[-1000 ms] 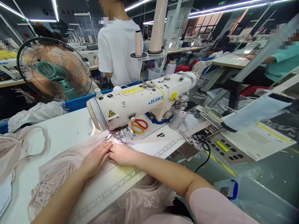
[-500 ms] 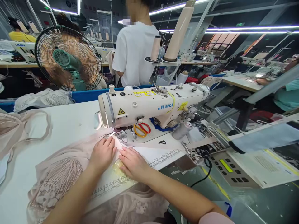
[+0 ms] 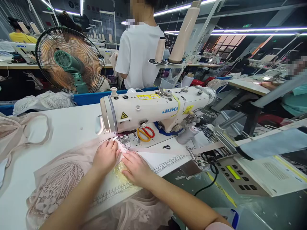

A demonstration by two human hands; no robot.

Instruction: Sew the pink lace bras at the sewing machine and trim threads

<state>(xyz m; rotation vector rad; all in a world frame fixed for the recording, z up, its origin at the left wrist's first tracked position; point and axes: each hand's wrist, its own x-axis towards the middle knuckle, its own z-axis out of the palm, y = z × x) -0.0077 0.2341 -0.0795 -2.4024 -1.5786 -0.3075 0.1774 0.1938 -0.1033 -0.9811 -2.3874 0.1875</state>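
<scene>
A pale pink lace garment [image 3: 63, 174] lies across the white sewing table, its edge running under the needle end of a white JUKI sewing machine [image 3: 153, 107]. Just in front of the presser foot, my left hand [image 3: 107, 155] is closed on the fabric, fingers bent and pressed together. Close to its right, my right hand [image 3: 136, 167] pinches and holds down the garment's edge; its fingertips are partly hidden in the cloth. A pale pink elastic band [image 3: 172, 150] stretches from the right towards the needle area. Yellowish tape [image 3: 121, 174] on the table shows between my wrists.
Scissors with red and yellow handles [image 3: 145, 133] rest on the machine bed, with a grey thread spool [image 3: 188, 134] and a blade [image 3: 166, 147] nearby. More pink garments [image 3: 21, 134] lie left. Behind stand a fan [image 3: 69, 60] and a person in a white shirt [image 3: 141, 54].
The lace garment has slid slightly to the left along the table. Both hands stay at nearly the same spot before the needle.
</scene>
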